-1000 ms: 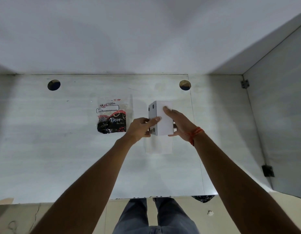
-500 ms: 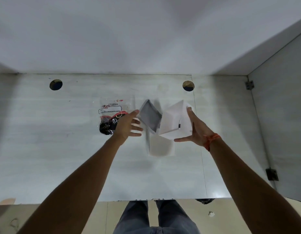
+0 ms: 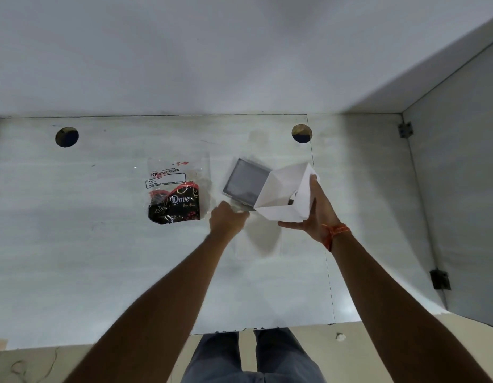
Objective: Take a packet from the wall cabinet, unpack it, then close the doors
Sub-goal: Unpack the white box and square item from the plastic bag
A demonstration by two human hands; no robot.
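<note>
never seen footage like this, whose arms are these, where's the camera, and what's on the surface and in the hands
There is no machine here: these are a person's two bare arms, filmed by one wide-angle camera worn on their head, looking forward and down. That is why the arms reach in from the bottom edge and the trouser legs show below.

The pale grey wood-grain surface has two round holes near its back edge. On it lies a clear plastic tissue packet with black and red "Dove" print.

The right hand, with an orange thread at the wrist, holds an open white cardboard box tilted up. Beside the box is a flat grey square panel; the left hand is at its lower edge, but blur hides whether it grips it.

A grey cabinet door with dark hinges stands on the right.
</note>
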